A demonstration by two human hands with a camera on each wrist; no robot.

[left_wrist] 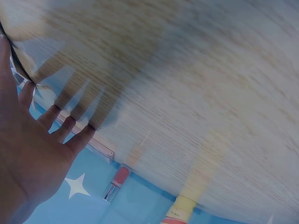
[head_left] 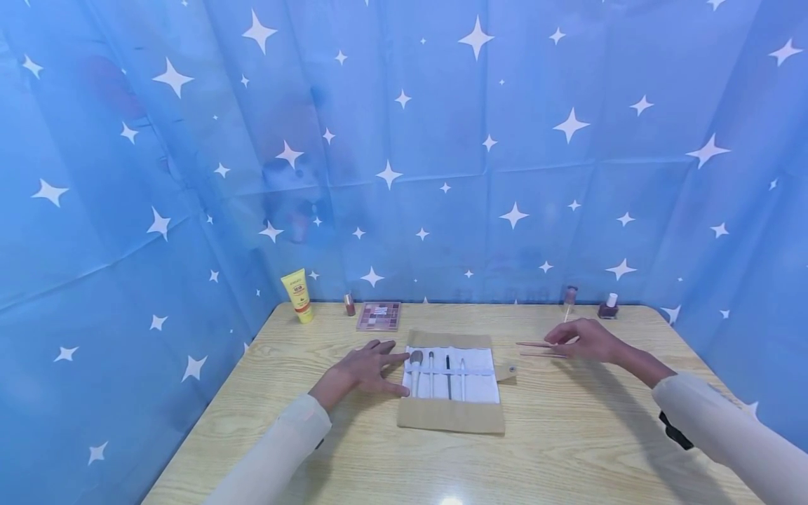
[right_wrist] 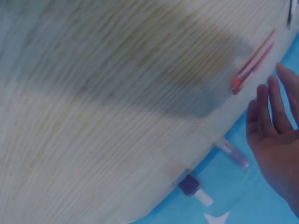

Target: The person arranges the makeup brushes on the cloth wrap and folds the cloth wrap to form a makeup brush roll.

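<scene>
A tan brush roll (head_left: pixel 451 417) lies unfolded on the table, with a white lining and several makeup brushes (head_left: pixel 416 373) tucked under its strap. My left hand (head_left: pixel 369 368) is spread at the roll's left edge, its thumb and index fingertips right at the lining. In the left wrist view the same hand (left_wrist: pixel 42 144) has its fingers apart and holds nothing. To the roll's right lie two slim pink strips (head_left: pixel 533 344), like a pair of tweezers. Over their right end hovers my right hand (head_left: pixel 587 340). Its fingers look loosely extended beside the pink strips (right_wrist: pixel 252 63) in the right wrist view.
Along the back edge stand a yellow tube (head_left: pixel 298 296), a lipstick (head_left: pixel 349 304), a clear tube with a mauve cap (head_left: pixel 570 298) and a dark nail polish bottle (head_left: pixel 609 307). An eyeshadow palette (head_left: pixel 379 316) lies behind the roll. A blue starred curtain (head_left: pixel 442 140) surrounds the table.
</scene>
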